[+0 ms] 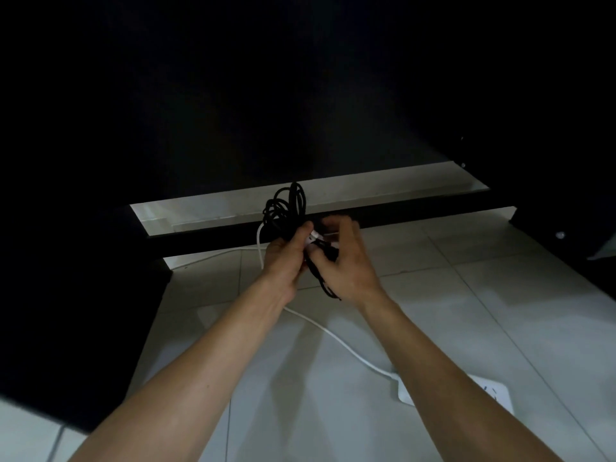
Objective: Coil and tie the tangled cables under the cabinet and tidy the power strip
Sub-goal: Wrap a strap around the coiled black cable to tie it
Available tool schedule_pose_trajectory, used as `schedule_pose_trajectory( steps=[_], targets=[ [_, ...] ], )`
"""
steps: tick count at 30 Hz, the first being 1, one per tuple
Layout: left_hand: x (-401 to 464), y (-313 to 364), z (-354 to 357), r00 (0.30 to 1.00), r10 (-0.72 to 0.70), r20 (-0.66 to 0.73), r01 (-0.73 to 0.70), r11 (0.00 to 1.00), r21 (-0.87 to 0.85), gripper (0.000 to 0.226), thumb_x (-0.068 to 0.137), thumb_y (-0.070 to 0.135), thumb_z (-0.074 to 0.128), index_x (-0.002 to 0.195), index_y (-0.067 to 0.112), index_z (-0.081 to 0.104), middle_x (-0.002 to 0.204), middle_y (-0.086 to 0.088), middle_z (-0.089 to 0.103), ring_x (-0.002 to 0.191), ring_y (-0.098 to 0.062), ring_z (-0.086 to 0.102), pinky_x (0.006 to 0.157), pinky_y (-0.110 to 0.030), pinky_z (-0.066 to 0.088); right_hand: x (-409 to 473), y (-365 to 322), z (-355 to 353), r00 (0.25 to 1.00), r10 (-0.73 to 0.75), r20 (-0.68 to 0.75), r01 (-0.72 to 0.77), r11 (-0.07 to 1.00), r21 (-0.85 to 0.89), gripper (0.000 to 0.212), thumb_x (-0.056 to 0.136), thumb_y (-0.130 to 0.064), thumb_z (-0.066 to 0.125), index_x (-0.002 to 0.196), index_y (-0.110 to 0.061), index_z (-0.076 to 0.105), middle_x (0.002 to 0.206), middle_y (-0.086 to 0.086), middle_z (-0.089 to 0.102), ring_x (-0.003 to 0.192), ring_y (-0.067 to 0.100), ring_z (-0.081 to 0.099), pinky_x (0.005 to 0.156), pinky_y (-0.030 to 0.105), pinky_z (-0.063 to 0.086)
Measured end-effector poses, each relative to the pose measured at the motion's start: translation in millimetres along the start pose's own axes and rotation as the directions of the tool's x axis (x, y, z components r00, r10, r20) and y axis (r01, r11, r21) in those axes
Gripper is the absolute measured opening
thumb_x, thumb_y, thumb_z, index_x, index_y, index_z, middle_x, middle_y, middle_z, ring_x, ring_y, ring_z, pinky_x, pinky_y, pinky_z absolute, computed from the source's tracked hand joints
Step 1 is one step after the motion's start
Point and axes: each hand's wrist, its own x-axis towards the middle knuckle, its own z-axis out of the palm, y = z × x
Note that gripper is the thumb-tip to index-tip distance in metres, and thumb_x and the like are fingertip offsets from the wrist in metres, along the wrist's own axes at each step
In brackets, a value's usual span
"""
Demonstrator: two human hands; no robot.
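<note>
A coil of black cable [286, 208] stands up between my two hands, its loops rising above my fingers and a loose end hanging down below my right palm. My left hand [283, 261] grips the bundle at its waist. My right hand [343, 261] pinches a small white tie [315, 235] wrapped around the same spot. A white power strip [493, 393] lies on the floor at lower right, partly hidden by my right forearm. Its white cord [336, 338] runs across the tiles toward the cabinet.
A dark cabinet [233, 95] fills the upper view, with a black base rail [383, 216] and a lit gap behind it. A dark panel [73, 311] stands at left. Pale floor tiles [483, 295] spread beneath my arms.
</note>
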Motion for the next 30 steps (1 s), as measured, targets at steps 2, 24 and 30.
schedule_pose_trajectory(
  steps=[2,24,30],
  targets=[
    [0.7,1.0,-1.1,0.999,0.012,-0.031,-0.012,1.000,0.012,0.012,0.088,0.028,0.069,0.091,0.016,0.069,0.086,-0.002,0.072,0.083,-0.017,0.067,0.072,-0.030,0.053,-2.7,1.1,-2.0,0.994,-0.058,-0.093,0.054,0.998,-0.036,0.036,0.089,-0.028,0.067,0.122,-0.022,0.052,0.120,-0.005,0.050,0.103,0.001,0.057,0.082,0.017,0.048],
    [-5.1,-11.3,-5.4,0.997,-0.013,-0.080,0.025,0.987,0.160,0.030,0.082,0.035,0.076,0.096,0.008,0.072,0.089,-0.008,0.075,0.073,-0.011,0.071,0.054,-0.018,0.054,-3.1,10.0,19.2,0.948,0.220,-0.232,-0.164,0.957,0.238,0.017,0.098,-0.021,0.056,0.095,-0.015,0.071,0.087,-0.002,0.074,0.082,0.009,0.070,0.078,0.033,0.059],
    [0.3,-19.1,-15.6,0.974,0.004,-0.228,0.046,0.976,0.215,0.033,0.076,0.044,0.079,0.076,0.012,0.073,0.075,-0.004,0.075,0.063,-0.012,0.072,0.068,-0.027,0.060,-21.1,12.2,29.4,0.977,-0.047,-0.210,0.042,0.999,-0.028,0.015,0.092,-0.027,0.067,0.103,-0.020,0.075,0.097,-0.002,0.066,0.085,0.011,0.066,0.076,0.033,0.056]
  ],
)
